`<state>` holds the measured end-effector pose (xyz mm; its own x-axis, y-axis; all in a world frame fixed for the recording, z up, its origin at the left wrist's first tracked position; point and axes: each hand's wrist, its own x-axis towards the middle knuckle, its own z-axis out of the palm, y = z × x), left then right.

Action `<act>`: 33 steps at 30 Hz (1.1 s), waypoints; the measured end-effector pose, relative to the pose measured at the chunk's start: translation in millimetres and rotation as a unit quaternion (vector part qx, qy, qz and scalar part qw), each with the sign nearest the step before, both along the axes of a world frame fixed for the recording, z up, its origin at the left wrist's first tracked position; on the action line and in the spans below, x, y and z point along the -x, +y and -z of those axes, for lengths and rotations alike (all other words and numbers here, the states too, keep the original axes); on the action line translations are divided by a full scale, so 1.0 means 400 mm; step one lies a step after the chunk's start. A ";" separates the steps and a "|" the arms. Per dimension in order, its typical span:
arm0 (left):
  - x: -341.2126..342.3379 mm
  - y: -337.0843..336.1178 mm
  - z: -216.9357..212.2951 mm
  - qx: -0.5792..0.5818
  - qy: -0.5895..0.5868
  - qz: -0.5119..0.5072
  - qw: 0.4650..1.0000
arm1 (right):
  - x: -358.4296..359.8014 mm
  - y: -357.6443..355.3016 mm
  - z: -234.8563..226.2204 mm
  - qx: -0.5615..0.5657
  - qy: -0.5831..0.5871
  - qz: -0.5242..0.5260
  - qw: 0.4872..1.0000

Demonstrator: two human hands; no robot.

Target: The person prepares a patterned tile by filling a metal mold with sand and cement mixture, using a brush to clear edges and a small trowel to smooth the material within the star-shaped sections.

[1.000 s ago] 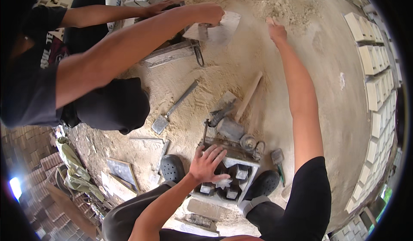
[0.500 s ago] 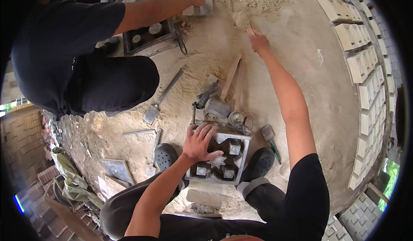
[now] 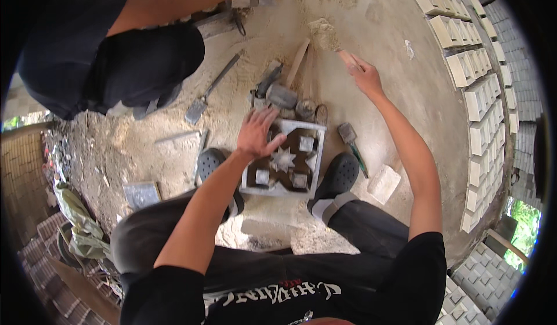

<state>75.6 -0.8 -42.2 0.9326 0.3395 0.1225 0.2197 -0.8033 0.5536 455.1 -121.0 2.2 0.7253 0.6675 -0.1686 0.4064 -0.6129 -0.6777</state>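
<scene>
Between my feet lies a square metal block mould (image 3: 320,151). Inside it stand a star-shaped core (image 3: 283,160) and several square posts. My left hand (image 3: 254,133) rests on the mould's far left corner, fingers spread, gripping nothing. Out to the far right, my right hand (image 3: 366,80) is closed round the wooden handle of a trowel (image 3: 346,58). A heap of damp sandy mix (image 3: 322,34) covers the trowel's blade, which is hidden beneath it. Past the mould's far edge lie a grey cylinder (image 3: 282,96) and a round-ended tamper (image 3: 306,109).
A brush (image 3: 348,133) with a green handle and a pale slab (image 3: 384,184) lie right of the mould. Left are a flat metal spatula (image 3: 197,109) and a metal plate (image 3: 142,195). A co-worker (image 3: 145,64) crouches at the far left. Pale blocks (image 3: 484,102) line the right.
My right hand has drawn the trowel slightly nearer, now loaded with mix. My left hand stays on the mould. The whole view has shifted, so the scene sits higher.
</scene>
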 end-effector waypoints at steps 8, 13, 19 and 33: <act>0.047 0.008 0.038 0.181 -0.132 -0.316 0.922 | 0.281 -0.286 -0.255 0.076 0.063 -0.091 0.991; 0.121 -0.014 0.001 0.198 -0.086 -0.357 0.909 | 0.449 -0.363 -0.293 0.059 0.061 -0.217 0.972; 0.181 -0.079 0.009 0.054 -0.090 -0.300 0.948 | 0.611 -0.368 -0.225 0.027 0.086 -0.225 0.970; 0.204 -0.123 0.032 0.033 -0.016 -0.072 0.997 | 0.620 -0.304 -0.250 0.055 0.061 -0.239 0.968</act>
<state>-6.0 -49.9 -55.0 0.8695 0.4780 0.1246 0.3111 -0.7258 0.6135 207.2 -242.7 102.1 0.3090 0.8946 -0.3227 0.5824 -0.4462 -0.6794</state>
